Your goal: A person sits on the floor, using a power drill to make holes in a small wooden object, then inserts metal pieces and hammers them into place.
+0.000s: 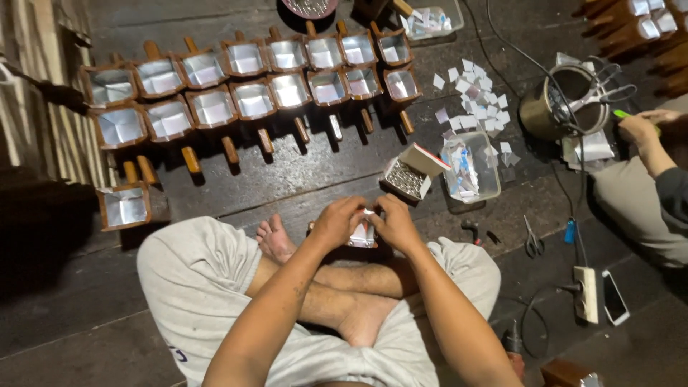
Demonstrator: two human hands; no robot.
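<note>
Both hands meet at the centre: left hand [337,221] and right hand [393,223] pinch a small foil-lined box [362,233] between narrow fingertips; at one o'clock sits an open staple box [413,172], at eleven o'clock rows of foil-lined wooden moulds [252,99]

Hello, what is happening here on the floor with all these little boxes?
A person sits cross-legged on a dark wooden floor. The left hand and the right hand together hold a small box lined with shiny foil, fingers pressing at its top edge. Ahead lie two rows of similar wooden boxes with handles, already lined. Nearby are an open box of small metal pieces, a clear tub, scattered paper squares and scissors. Another person's hand works at the right.
</note>
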